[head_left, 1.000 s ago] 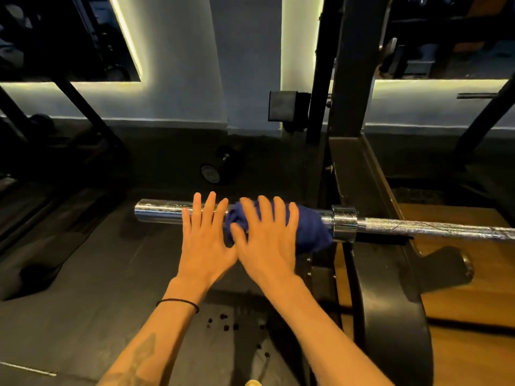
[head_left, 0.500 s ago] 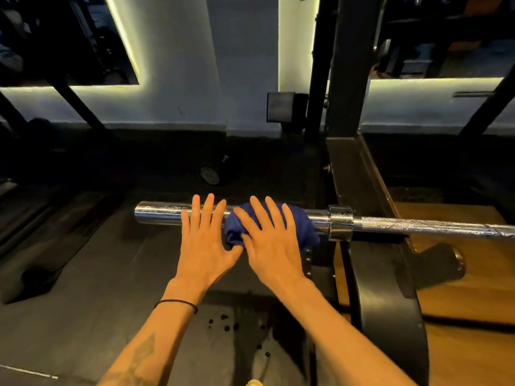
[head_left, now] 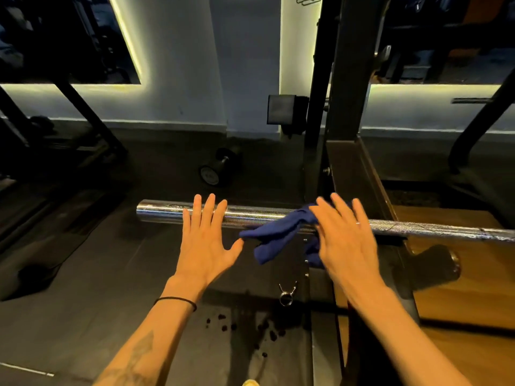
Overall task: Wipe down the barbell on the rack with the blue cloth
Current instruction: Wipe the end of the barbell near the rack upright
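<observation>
Head view: right hand blurred, covers blue cloth, grip unclear; left hand flat, spread.

barbell lies crosswise on the rack | left hand flat on its left sleeve | cloth draped over bar, right of that hand | right hand seemingly on cloth | dumbbell on floor behind bar | clip below bar
</observation>
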